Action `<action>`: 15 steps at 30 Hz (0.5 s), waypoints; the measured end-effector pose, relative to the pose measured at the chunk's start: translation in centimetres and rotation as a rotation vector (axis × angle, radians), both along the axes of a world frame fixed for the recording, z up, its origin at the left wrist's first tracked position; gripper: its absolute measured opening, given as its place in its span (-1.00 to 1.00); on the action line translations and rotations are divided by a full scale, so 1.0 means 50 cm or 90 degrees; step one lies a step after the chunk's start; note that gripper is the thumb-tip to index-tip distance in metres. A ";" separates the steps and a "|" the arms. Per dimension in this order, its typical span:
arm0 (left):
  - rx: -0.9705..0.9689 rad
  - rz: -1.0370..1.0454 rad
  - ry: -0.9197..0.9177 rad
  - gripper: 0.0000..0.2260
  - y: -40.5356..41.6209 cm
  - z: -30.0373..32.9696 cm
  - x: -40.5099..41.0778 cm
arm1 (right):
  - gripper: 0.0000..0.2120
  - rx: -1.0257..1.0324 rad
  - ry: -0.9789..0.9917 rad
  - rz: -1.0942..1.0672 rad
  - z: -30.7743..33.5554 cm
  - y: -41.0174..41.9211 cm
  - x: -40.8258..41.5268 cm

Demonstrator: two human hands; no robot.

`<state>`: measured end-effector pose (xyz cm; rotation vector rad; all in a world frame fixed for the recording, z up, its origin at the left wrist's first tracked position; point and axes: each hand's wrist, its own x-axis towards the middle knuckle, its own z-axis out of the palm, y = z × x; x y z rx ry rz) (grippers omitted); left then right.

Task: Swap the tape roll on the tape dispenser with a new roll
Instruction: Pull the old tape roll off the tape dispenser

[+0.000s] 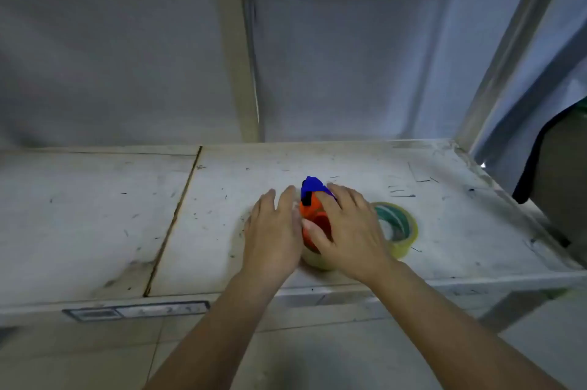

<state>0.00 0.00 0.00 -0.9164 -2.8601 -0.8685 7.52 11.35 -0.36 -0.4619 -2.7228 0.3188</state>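
An orange and blue tape dispenser (pixel 309 204) stands on the scuffed white shelf (pixel 222 215), with a clear tape roll (pixel 316 261) showing at its near end. My left hand (pixel 273 229) lies against the dispenser's left side, fingers together and stretched out. My right hand (pixel 344 229) covers its right side and top, fingers spread over the orange body. A second roll of clear tape with a green core (pixel 398 226) lies flat on the shelf just right of my right hand. Whether either hand is truly gripping is hard to tell.
The shelf has a seam (pixel 173 221) to the left and a front edge with a label strip (pixel 136 310). A metal upright (pixel 246 40) rises at the back and another post (pixel 508 49) at the right. A dark object (pixel 552 186) stands beyond the right edge.
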 end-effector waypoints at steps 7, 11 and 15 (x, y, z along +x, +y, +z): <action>-0.011 -0.017 0.021 -0.62 -0.039 -0.040 0.005 | -0.34 0.060 -0.113 0.013 -0.028 -0.003 -0.017; -0.015 -0.038 0.025 -0.63 -0.078 -0.044 0.049 | -0.29 0.008 -0.206 -0.011 -0.011 -0.013 -0.018; -0.028 -0.063 0.009 -0.66 -0.115 -0.036 0.079 | -0.31 -0.032 -0.214 -0.020 -0.001 -0.042 -0.006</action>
